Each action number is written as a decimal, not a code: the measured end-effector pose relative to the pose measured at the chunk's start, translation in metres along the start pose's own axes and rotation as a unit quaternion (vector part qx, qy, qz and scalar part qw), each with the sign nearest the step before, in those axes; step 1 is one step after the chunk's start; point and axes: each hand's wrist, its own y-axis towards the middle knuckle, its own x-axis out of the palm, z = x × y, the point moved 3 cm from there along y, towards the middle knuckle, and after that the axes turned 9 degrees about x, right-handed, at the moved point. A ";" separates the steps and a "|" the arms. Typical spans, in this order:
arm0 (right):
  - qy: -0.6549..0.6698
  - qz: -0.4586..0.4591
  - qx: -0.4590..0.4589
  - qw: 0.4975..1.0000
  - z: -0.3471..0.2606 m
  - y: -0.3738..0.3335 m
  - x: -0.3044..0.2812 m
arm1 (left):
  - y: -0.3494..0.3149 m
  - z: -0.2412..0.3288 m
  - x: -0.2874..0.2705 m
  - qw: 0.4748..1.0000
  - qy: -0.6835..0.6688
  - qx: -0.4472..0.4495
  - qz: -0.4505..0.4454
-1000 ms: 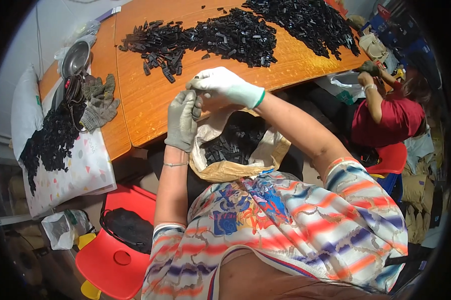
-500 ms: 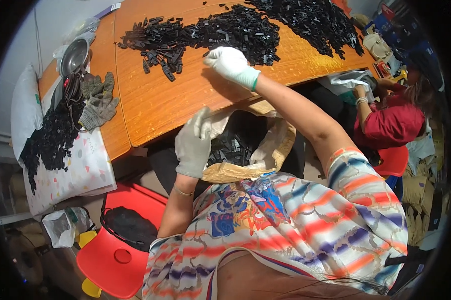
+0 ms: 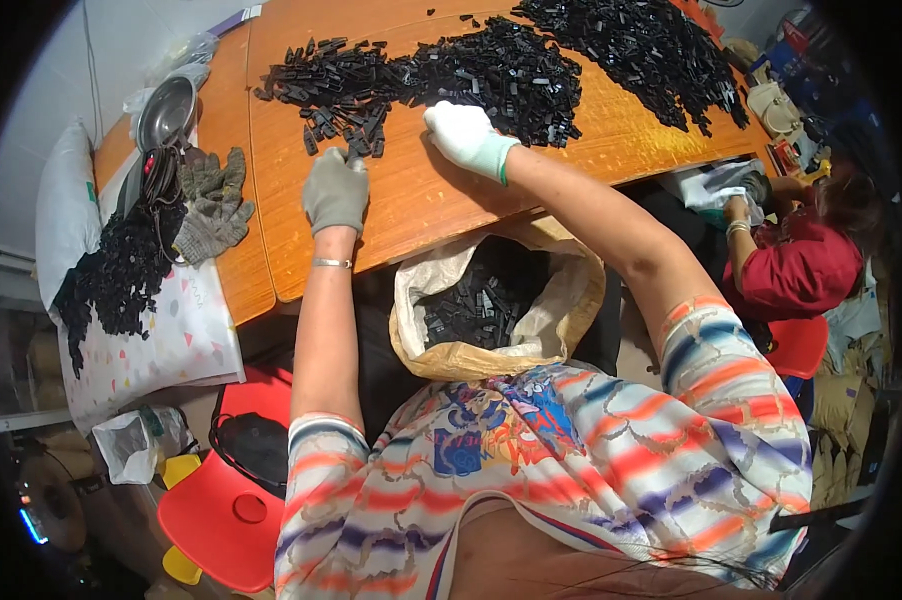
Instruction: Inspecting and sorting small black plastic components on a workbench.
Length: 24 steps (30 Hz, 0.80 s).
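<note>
My left hand [image 3: 335, 194], in a grey glove, is at the near edge of a pile of small black plastic pieces [image 3: 346, 85]. Its fingers are curled in, close to the nearest pieces; whatever they pinch is hidden. My right hand [image 3: 465, 138] wears a white glove with a green cuff. It rests closed over the wooden table [image 3: 411, 215], just short of the pile's middle part, and its fingertips are out of sight. Below the table edge, at my lap, an open sack [image 3: 451, 362] with rolled sides holds more of these black pieces [image 3: 476, 310].
A larger black heap [image 3: 631, 60] spreads at the far right. On the left lie patterned work gloves [image 3: 211, 200], a metal bowl [image 3: 167, 112] and black scraps [image 3: 121, 275]. A red chair [image 3: 221, 520] stands lower left. Another person in a red top [image 3: 801, 260] works at the right.
My left hand has moved from above the sack forward and left to the pile's near edge. My right hand stays closed at nearly the same spot on the table. The view has shifted slightly.
</note>
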 end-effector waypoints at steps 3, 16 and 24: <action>0.018 -0.013 0.032 0.999 -0.005 -0.010 -0.003 | -0.008 -0.008 -0.001 1.000 0.019 0.014 -0.013; 0.450 -0.198 0.134 0.860 -0.049 -0.048 -0.021 | -0.022 -0.023 0.004 0.980 0.158 0.105 0.061; 0.411 -0.086 0.072 0.905 -0.075 -0.045 -0.028 | -0.052 -0.012 0.014 0.608 -0.777 -0.164 0.003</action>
